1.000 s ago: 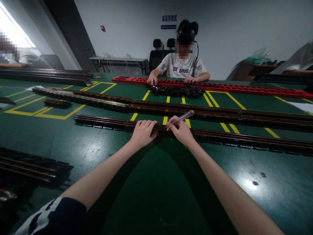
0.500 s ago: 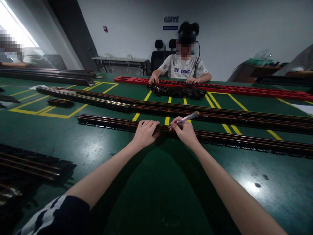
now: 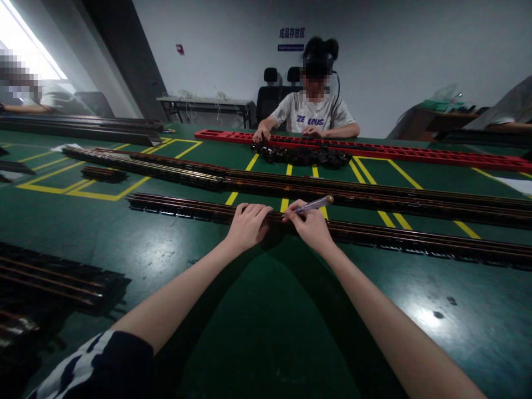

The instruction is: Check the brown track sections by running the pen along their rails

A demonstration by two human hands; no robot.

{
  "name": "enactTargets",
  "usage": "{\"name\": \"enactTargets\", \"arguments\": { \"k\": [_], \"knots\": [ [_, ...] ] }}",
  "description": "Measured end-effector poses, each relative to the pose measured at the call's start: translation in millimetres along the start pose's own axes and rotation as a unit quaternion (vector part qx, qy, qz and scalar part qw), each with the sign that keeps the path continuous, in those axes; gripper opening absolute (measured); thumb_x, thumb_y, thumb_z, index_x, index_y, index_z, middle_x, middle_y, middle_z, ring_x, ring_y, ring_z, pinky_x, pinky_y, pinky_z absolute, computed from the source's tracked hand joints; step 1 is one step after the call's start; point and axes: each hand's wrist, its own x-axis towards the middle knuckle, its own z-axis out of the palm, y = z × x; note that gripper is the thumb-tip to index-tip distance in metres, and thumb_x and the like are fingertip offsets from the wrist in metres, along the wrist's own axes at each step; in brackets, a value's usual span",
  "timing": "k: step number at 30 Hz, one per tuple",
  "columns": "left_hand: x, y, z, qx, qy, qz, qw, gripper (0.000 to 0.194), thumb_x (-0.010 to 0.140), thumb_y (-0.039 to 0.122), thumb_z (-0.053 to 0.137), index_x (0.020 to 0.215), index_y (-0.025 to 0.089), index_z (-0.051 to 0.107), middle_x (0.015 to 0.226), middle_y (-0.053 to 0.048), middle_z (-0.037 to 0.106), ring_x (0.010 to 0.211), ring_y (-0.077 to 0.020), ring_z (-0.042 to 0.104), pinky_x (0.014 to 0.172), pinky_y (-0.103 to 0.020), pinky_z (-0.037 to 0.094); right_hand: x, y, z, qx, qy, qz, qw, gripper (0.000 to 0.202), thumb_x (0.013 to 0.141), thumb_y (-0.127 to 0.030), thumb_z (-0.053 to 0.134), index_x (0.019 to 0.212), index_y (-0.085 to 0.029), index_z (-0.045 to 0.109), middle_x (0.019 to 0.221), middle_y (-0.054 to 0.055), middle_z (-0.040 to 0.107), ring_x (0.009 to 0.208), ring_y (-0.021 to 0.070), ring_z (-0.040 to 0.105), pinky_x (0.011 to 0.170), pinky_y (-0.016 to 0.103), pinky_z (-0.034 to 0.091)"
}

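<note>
A long black rail with copper-coloured strips (image 3: 394, 237) runs crosswise on the green table in front of me. My left hand (image 3: 248, 226) grips it near the middle, fingers over the far side and thumb on the near side. Close by on the right, my right hand (image 3: 311, 224) is closed around a screwdriver with a clear purplish handle (image 3: 312, 204). The handle slants up to the right, and its tip points down at the rail between my hands. The exact spot under the tip is too dark to make out.
Behind lies another row of long black rails (image 3: 266, 183), with a short piece (image 3: 103, 174) at left. More rails (image 3: 62, 280) lie near left. Across the table, a person (image 3: 315, 113) handles dark parts (image 3: 301, 155) beside a red slotted frame (image 3: 440, 155). Yellow tape (image 3: 384, 219) marks the tabletop.
My right hand and the screwdriver have shifted slightly left, toward my left hand. The rail has slid a touch left. Across the table, the person's hand on the right side has moved left.
</note>
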Motion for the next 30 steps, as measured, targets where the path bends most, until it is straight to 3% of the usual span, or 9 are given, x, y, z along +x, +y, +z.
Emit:
{"name": "enactTargets", "arguments": {
  "k": [30],
  "knots": [
    [1.9, 0.3, 1.1, 0.018, 0.010, -0.002, 1.000, 0.044, 0.080, 0.003, 0.042, 0.119, 0.017, 0.058, 0.121, -0.009, 0.066, 0.115, -0.0250, 0.058, 0.102, -0.046, 0.034, 1.8, 5.0, -2.1, 0.017, 0.022, 0.024, 0.999, 0.013, 0.084, -0.025, 0.055, 0.072, -0.022, 0.056, 0.062, 0.001, 0.071, 0.068, 0.0207, 0.069, 0.070, 0.031, 0.049]
  ]
}}
